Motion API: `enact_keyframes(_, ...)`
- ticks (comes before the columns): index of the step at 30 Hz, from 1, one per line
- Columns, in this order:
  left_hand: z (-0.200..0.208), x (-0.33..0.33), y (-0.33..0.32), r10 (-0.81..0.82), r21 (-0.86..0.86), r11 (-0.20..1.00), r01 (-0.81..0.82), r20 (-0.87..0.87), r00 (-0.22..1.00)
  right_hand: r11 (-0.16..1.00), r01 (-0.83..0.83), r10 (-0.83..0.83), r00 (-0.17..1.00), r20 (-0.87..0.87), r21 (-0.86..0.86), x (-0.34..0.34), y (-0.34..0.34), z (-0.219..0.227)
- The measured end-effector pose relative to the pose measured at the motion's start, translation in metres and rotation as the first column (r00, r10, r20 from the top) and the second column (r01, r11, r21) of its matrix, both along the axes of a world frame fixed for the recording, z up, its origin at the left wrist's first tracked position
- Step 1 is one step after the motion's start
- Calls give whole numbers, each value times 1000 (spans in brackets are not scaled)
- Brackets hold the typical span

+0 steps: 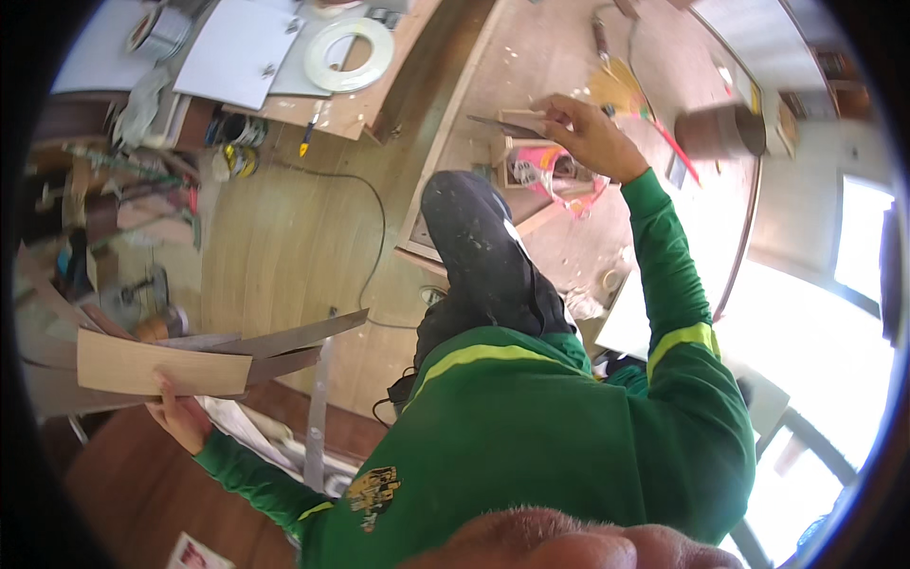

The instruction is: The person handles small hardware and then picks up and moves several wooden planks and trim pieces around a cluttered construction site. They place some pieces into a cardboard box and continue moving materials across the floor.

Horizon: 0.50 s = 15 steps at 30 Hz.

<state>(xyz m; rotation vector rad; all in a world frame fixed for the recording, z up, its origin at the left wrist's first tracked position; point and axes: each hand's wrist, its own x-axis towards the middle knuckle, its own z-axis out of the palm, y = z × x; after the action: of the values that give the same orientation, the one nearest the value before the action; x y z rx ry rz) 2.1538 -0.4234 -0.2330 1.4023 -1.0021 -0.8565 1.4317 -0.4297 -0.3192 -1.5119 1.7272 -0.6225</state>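
Note:
Out at the left, my left hand [180,419] is closed on a bundle of thin wood veneer strips. The front strip [161,365] is light tan, with my thumb pressed on its face. Behind it, darker grey-brown strips [303,334] fan out to both sides. My right hand [592,137] is raised over the wooden work surface at the upper right, fingers curled together. A thin dark strip [507,125] sticks out leftward from its fingertips; its kind cannot be made out. Just below that hand lies an open pink-and-white bag [550,175] beside small wooden pieces.
A white tape roll [349,54] and white sheets [237,52] lie on the far-left table. Cans [237,161] stand below it. A cable [374,190] crosses the floor. A brown cylindrical container [720,131] and a red stick [675,152] are at the right.

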Motion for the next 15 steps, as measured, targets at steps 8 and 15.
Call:
enact_keyframes(8,-93,12,90,31,34,999,-30,-18,999,777,-529,629,674,387,-342,180,116,126)
enact_keyframes(15,-66,42,158,93,-46,994,-96,-52,994,432,-666,866,494,76,-608,308,162,213)
